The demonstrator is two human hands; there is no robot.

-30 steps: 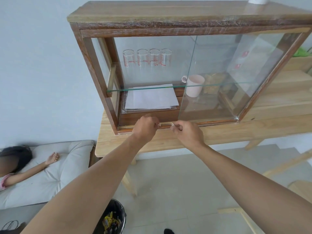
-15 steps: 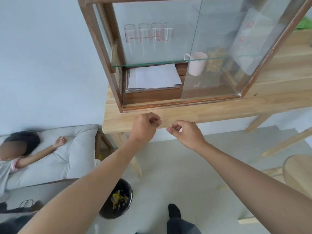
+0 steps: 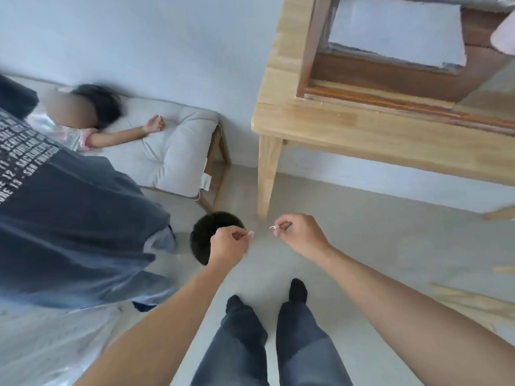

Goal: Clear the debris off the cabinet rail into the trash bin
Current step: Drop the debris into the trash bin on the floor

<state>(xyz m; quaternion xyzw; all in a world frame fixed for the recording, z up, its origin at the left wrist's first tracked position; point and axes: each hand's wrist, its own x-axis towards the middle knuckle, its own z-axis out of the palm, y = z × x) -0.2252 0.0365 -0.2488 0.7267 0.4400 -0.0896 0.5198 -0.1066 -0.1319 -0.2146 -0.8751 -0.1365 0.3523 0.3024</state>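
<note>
My left hand (image 3: 229, 244) pinches a small pale scrap of debris (image 3: 250, 233) just over the right rim of the black trash bin (image 3: 203, 235) on the floor. My right hand (image 3: 299, 236) pinches another small scrap (image 3: 274, 226) a little to the right of the bin, above the bare floor. The cabinet's bottom rail (image 3: 390, 103) runs along the top right, on the wooden table (image 3: 334, 129), with pale specks near its left end. Most of the bin is hidden behind my left hand and forearm.
The table leg (image 3: 267, 176) stands just behind the bin. A person lies on a white cushioned bench (image 3: 170, 151) at the left wall. My dark shirt (image 3: 69, 213) fills the left. My legs (image 3: 278, 330) stand below. Wooden strips (image 3: 473, 296) lie on the floor at right.
Both hands have come down from the cabinet rail to floor level beside the bin, each still pinching a scrap. The view has tilted down, so the cabinet is now mostly out of frame.
</note>
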